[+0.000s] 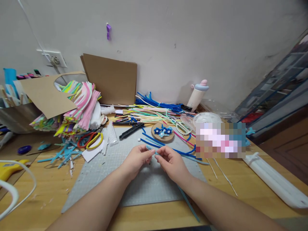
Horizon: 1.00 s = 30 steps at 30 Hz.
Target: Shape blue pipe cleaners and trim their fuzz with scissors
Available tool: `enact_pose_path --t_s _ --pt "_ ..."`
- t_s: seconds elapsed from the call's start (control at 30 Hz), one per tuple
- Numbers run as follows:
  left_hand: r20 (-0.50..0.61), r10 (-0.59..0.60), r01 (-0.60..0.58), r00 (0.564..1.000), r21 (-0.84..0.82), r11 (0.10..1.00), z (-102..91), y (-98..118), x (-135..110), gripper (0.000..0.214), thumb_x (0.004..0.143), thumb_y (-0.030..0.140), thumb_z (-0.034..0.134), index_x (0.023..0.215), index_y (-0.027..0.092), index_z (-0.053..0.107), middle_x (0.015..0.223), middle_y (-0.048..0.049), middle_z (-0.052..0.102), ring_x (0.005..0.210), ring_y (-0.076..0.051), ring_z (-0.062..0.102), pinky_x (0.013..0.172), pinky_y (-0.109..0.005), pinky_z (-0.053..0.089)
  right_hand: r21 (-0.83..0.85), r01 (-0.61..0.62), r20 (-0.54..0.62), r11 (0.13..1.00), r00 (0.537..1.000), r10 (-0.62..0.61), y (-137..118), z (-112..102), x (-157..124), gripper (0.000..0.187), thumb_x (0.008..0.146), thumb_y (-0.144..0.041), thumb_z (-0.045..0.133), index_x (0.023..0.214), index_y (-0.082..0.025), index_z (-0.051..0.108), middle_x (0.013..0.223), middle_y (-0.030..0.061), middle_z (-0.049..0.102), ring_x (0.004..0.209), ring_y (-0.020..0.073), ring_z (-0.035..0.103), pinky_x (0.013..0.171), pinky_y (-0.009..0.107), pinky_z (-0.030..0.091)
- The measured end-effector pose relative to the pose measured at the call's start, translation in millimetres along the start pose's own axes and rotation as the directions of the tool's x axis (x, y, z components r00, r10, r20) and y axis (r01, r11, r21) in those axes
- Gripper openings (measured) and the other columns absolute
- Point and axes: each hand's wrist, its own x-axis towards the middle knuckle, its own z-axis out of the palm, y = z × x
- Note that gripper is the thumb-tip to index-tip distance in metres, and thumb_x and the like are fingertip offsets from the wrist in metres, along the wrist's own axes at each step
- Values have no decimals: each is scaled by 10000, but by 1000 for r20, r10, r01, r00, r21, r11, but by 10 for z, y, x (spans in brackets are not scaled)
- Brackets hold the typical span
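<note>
Above the grey cutting mat [144,192], my left hand [137,158] and my right hand [172,162] meet with fingertips pinched on a light blue pipe cleaner [149,148]. A long light blue tail [189,203] comes out under my right wrist and hangs toward the table's front edge; its join to the pinched part is hidden. Just beyond my hands lies a round wooden slice [156,137] bearing small dark and light blue pipe-cleaner flowers [163,131]. Loose dark blue pipe cleaners [168,149] lie beside it.
Red-and-yellow scissors [95,141], a black craft knife [131,131] and blue offcuts [64,155] are to the left. Pipe-cleaner bundles [81,102] stand behind them. At right are metal wires [226,178], a white wrapped pack [276,181] and a bottle [197,96]. A yellow glue gun [9,171] is far left.
</note>
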Motion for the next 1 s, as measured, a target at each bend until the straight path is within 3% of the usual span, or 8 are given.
enact_pose_path --t_s 0.27,0.43,0.57,0.63,0.73,0.9,1.0 --pt "-28 -37 32 999 -150 988 74 -39 -16 258 629 308 752 593 119 581 543 18 507 504 -60 441 505 -187 344 -179 95 -58 979 993 -107 -31 12 -24 171 828 -355 555 755 -210 605 578 -10 553 512 130 497 503 253 383" --pt "-75 19 -29 997 -130 991 106 -69 -17 274 634 320 746 561 130 562 516 27 498 493 -64 427 512 -202 339 -1 33 -72 999 997 -33 -55 49 -13 209 828 -395 545 744 -207 579 553 -27 523 439 105 456 433 230 351" --pt "-99 46 -54 994 -82 995 92 -78 -18 269 647 332 735 574 134 569 509 25 504 496 -76 437 521 -217 340 149 -64 33 987 998 59 -25 36 20 269 852 -443 490 746 -197 519 601 -28 532 397 78 422 375 205 320" --pt "-106 39 -45 994 -60 997 74 -74 -15 267 644 330 737 574 132 573 497 25 498 483 -76 427 508 -217 328 84 -51 103 995 994 42 -19 -14 38 269 869 -429 467 752 -192 519 619 -25 535 414 78 441 393 205 337" --pt "-111 11 -16 994 -41 999 55 -64 -9 279 620 321 751 544 134 559 465 31 477 450 -68 393 477 -213 295 -118 69 149 991 987 -51 -50 -124 59 213 875 -372 481 796 -191 561 649 -18 552 485 91 484 467 217 376" --pt "-106 -23 17 994 -63 998 67 -53 -14 306 597 332 755 519 139 532 451 40 447 442 -62 371 464 -209 269 -378 330 179 865 943 -282 -137 -229 68 137 860 -289 520 823 -201 619 728 19 621 633 137 535 583 251 403" --pt "-109 -29 19 994 -92 996 86 -47 -24 326 594 342 751 516 143 505 467 43 441 461 -61 380 486 -206 290 -426 353 146 833 936 -321 -131 -190 54 129 849 -278 535 816 -203 635 736 27 641 658 149 552 615 262 412"
